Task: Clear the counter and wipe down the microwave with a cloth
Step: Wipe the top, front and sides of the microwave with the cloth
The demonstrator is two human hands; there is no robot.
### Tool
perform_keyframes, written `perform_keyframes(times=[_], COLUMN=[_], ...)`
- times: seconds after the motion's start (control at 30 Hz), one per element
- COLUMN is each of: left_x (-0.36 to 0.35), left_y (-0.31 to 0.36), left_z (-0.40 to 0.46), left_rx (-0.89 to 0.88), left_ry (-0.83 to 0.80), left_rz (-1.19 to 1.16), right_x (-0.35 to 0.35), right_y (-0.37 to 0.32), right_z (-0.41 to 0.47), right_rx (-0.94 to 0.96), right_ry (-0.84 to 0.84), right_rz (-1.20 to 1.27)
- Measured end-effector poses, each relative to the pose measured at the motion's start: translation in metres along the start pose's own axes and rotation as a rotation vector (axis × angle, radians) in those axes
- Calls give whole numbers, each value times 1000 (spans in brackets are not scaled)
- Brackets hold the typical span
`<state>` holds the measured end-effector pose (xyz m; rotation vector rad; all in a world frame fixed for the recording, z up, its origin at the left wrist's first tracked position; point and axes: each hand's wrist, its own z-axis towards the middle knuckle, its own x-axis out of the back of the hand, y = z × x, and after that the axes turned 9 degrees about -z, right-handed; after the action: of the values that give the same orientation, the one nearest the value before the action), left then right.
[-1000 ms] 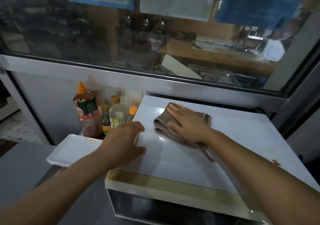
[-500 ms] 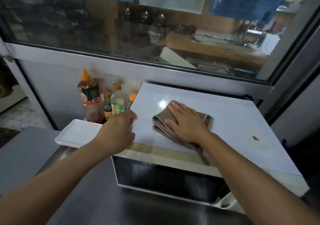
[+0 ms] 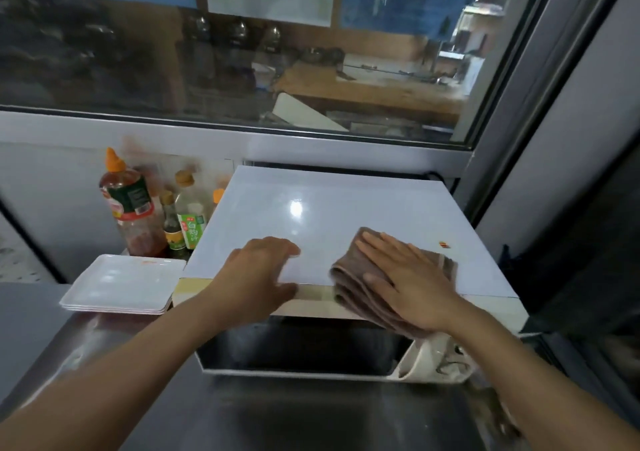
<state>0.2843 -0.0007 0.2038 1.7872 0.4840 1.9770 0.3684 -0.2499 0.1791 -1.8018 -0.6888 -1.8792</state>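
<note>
Two bare hands rest on the flat white top of the boxy white microwave, which stands on the grey stainless steel counter beneath a wide glass window. The right hand lies palm down with its fingers straight and spread, pressing the folded brown cloth flat against the microwave's front right edge; nothing is pinched or curled round. Part of the cloth droops over the front edge, toward the dark glass door below. The left hand sits just beside the cloth, at the middle of the front edge, with fingers loosely bent on the top panel and the thumb against the pale yellowed strip along the front; it holds nothing. A small orange and red sticker marks the top panel near the right side, a little beyond the cloth.

Left of the microwave, touching its front corner or nearly so, a stack of white rectangular trays lies on the counter. Behind the trays stands a group of bottles close against the microwave's left side: a tall clear sauce bottle with an orange nozzle and red contents, a small dark glass bottle, and a clear bottle with a green label. A bright glare spot shows on the microwave's top.
</note>
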Motion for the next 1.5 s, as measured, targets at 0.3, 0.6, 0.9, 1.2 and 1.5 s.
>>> perform_keyframes(times=[0.3, 0.6, 0.9, 1.2, 1.5], left_x=[22, 22, 14, 32, 60], left_y=[-32, -33, -22, 11, 45], left_z=[-14, -14, -16, -5, 9], left_rx=[143, 171, 131, 135, 232], left_ry=[143, 147, 181, 39, -70], left_rz=[74, 77, 6, -602, -1545], right_x=[-3, 19, 34, 110, 146], right_y=[-35, -74, -56, -64, -49], right_z=[13, 17, 22, 7, -3], right_rx=[-125, 70, -296, -95, -340], right_ry=[68, 16, 51, 70, 183], right_rz=[-15, 452, 118, 764, 1367])
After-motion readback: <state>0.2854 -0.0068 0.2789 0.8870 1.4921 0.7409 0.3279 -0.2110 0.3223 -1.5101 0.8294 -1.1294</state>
